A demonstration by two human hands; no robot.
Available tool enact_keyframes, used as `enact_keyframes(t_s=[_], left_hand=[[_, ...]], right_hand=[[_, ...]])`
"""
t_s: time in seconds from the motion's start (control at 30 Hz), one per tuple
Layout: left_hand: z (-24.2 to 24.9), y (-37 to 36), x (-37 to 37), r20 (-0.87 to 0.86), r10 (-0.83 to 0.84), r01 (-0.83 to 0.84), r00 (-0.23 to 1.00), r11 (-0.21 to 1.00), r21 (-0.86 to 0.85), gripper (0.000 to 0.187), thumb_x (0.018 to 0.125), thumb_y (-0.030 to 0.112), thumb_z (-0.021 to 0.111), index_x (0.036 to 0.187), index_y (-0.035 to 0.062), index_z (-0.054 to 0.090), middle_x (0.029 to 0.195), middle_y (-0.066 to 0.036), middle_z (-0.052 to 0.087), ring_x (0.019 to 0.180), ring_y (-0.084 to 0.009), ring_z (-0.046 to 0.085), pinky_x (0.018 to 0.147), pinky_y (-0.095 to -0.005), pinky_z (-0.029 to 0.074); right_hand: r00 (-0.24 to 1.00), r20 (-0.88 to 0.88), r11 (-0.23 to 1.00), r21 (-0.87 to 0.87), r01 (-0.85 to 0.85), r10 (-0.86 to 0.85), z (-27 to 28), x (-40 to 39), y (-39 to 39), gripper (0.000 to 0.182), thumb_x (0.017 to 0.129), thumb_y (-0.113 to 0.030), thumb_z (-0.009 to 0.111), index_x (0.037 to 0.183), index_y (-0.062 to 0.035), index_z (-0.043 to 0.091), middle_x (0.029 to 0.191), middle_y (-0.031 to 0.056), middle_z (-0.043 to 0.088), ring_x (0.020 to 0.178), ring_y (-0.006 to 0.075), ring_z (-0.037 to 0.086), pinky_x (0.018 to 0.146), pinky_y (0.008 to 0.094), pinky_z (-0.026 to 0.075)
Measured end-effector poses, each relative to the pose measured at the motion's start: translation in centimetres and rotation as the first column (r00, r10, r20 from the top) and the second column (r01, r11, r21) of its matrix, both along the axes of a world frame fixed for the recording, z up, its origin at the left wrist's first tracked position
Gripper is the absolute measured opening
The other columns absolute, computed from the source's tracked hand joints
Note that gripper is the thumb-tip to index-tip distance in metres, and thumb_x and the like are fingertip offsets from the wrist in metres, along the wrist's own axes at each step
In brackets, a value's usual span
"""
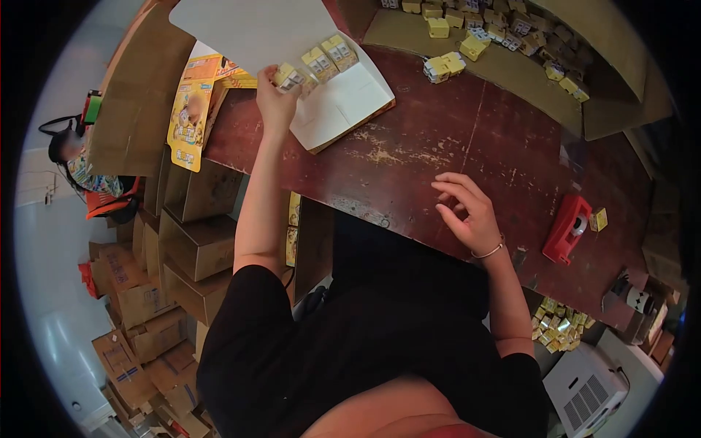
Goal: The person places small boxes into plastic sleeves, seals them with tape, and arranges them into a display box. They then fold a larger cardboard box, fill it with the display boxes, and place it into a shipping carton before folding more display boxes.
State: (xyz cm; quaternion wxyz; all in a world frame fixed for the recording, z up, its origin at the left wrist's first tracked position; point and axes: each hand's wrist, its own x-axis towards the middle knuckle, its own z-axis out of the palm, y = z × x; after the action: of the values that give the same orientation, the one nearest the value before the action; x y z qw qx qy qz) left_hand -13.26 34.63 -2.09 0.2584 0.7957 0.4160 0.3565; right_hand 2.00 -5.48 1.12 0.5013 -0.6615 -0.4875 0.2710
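My left hand (277,106) is closed around a small yellow box (287,74) at the left side of an open white-lined carton (350,98). Two more small yellow boxes, one (318,64) beside the other (339,51), stand in the carton along its far wall. The carton's raised lid (241,29) leans away to the upper left. Over the front of the dark red table (438,146) hovers my right hand (471,215), its fingers loosely curved and apart with nothing in them.
Flat yellow printed cartons (193,109) are stacked at the left. A large cardboard box (504,80) at the back holds many small boxes, with a few yellow ones (444,67) before it. A red tape dispenser (566,230) sits right. A person (95,171) is at far left.
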Motion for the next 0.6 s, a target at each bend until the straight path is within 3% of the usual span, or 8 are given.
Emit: enact_keyframes(t_s=[0.13,0.23,0.27,0.3,0.37,0.43,0.53,0.6], left_hand=[[-2.2,-0.9,3.2,0.007,0.217,-0.21,0.976,0.936,0.283,0.061,0.066,0.007,0.081,0.115,-0.0047,0.048,0.106,-0.014,0.06,0.102,-0.0254,0.059,0.085,-0.0328,0.049],[-6.1,0.7,4.2,0.504,0.236,-0.2,0.831,0.972,-0.126,0.051,0.064,0.01,0.086,0.102,-0.004,0.054,0.092,-0.01,0.063,0.086,-0.0197,0.062,0.072,-0.031,0.05],[-6.5,1.9,3.4,0.165,0.266,-0.251,0.95,0.962,-0.108,0.045,0.064,0.011,0.087,0.091,-0.003,0.055,0.085,-0.008,0.061,0.079,-0.0165,0.059,0.066,-0.029,0.048],[-5.2,0.9,3.6,0.198,0.155,-0.102,0.968,0.962,-0.255,0.041,0.065,0.013,0.088,0.08,-0.0015,0.053,0.078,-0.005,0.056,0.075,-0.0147,0.055,0.064,-0.0274,0.046],[-10.9,7.5,2.1,0.159,0.214,-0.143,0.964,0.919,-0.368,0.054,0.067,0.013,0.087,0.103,-0.0049,0.052,0.093,-0.01,0.059,0.082,-0.0166,0.057,0.067,-0.0277,0.047],[-12.0,7.9,2.6,0.19,0.203,-0.094,0.961,0.88,-0.465,0.063,0.068,0.013,0.086,0.115,-0.0064,0.049,0.104,-0.014,0.06,0.089,-0.019,0.058,0.071,-0.0285,0.049],[-4.9,-0.2,4.0,0.396,0.085,-0.01,0.914,0.982,-0.189,0.084,0.072,0.018,0.083,0.134,-0.0073,0.033,0.128,-0.023,0.047,0.111,-0.0297,0.052,0.089,-0.0364,0.047],[-1.7,-4.6,4.7,0.007,0.323,-0.319,0.946,0.931,0.176,0.089,0.074,0.024,0.08,0.138,-0.0073,0.027,0.138,-0.027,0.033,0.128,-0.0397,0.035,0.107,-0.0451,0.032]], right_hand=[[0.999,0.033,0.999,-0.045,0.02,-0.019,0.5,0.6,-2.5,0.031,0.079,-0.001,0.068,0.109,-0.0063,0.065,0.111,0.0061,0.063,0.082,0.0142,0.065,0.063,0.0237,0.052],[0.976,0.121,0.984,0.005,0.18,-0.179,0.2,3.6,-6.2,0.025,0.08,-0.002,0.068,0.105,-0.0068,0.067,0.101,0.0054,0.066,0.08,0.0139,0.065,0.062,0.0239,0.051],[0.928,0.189,0.946,0.006,0.325,-0.32,0.5,5.6,-7.7,0.022,0.081,-0.003,0.068,0.103,-0.0055,0.068,0.097,0.0063,0.067,0.079,0.0138,0.066,0.063,0.0238,0.052],[0.856,0.261,0.889,0.018,0.457,-0.446,0.9,8.3,-9.2,0.019,0.082,-0.004,0.068,0.101,-0.0041,0.068,0.092,0.0071,0.068,0.079,0.0138,0.066,0.064,0.0236,0.052],[0.647,-0.11,0.655,-0.095,0.749,-0.755,-0.3,15.0,-12.5,0.02,0.082,-0.008,0.07,0.101,-0.0009,0.068,0.091,0.0095,0.069,0.081,0.0138,0.067,0.066,0.0247,0.053],[0.594,0.235,0.551,-0.224,0.804,-0.77,-3.3,24.1,-16.0,0.035,0.078,-0.022,0.076,0.104,0.0002,0.068,0.099,0.0136,0.07,0.09,0.0216,0.068,0.075,0.0297,0.054],[0.534,0.554,0.314,-0.446,0.838,-0.639,-4.8,30.2,-13.9,0.052,0.072,-0.037,0.081,0.107,-0.0012,0.068,0.108,0.018,0.068,0.1,0.0302,0.066,0.086,0.0349,0.052],[0.503,0.692,0.108,-0.531,0.841,-0.517,-5.6,31.2,-10.3,0.065,0.066,-0.046,0.083,0.112,-0.0026,0.067,0.116,0.0187,0.065,0.11,0.0336,0.062,0.095,0.0391,0.048]])
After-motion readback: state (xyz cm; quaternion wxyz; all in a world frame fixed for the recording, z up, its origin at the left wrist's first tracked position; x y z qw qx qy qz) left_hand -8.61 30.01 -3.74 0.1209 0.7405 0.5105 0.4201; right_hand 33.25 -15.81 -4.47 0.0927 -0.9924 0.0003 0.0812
